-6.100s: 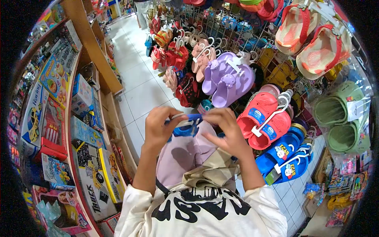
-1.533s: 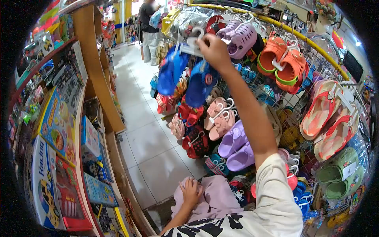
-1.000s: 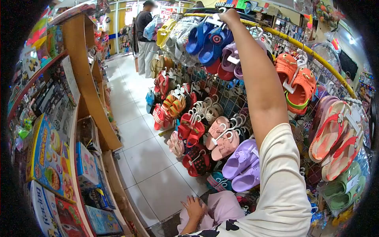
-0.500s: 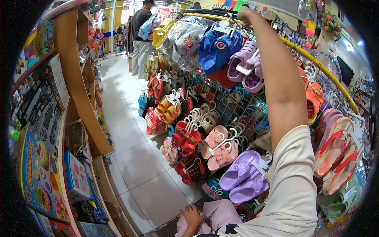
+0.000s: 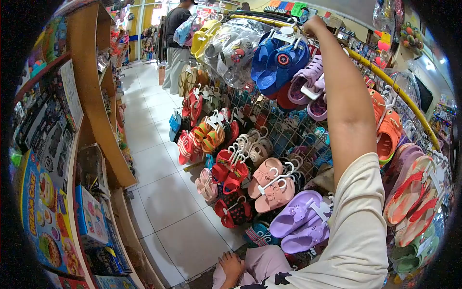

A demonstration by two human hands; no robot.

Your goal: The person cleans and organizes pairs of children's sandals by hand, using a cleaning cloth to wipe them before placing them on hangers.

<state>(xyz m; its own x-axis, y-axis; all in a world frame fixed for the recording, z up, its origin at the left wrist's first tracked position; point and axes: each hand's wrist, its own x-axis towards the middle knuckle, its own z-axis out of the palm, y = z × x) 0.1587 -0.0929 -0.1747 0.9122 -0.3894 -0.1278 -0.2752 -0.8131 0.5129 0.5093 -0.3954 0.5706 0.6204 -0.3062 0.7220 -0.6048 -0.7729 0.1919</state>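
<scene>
My right hand [image 5: 315, 27] is raised at the yellow rail [image 5: 356, 56] of a shoe rack, its fingers curled closed. What they grip is hidden. Just left of it hang blue sandals [image 5: 281, 60] with a round shield emblem, on a white hanger. Purple clogs [image 5: 309, 79] hang below the hand, partly behind my forearm. Down by the floor, my left hand [image 5: 232, 265] lies on my pink-clothed leg [image 5: 262, 262] with its fingers spread, holding nothing. Lilac slides [image 5: 301, 219] and pink sandals [image 5: 273, 188] hang near that leg.
Orange clogs [image 5: 389, 130] and red-strapped sandals [image 5: 411, 192] hang right of my arm. Wooden shelves [image 5: 89, 72] with boxed toys, including a cake set [image 5: 48, 216], line the left side. A person [image 5: 177, 45] stands far down the tiled aisle [image 5: 166, 212].
My right hand appears slightly farther right and lower. The blue sandals and purple clogs also appear shifted right, as the view has moved a little. My left hand stays on my leg.
</scene>
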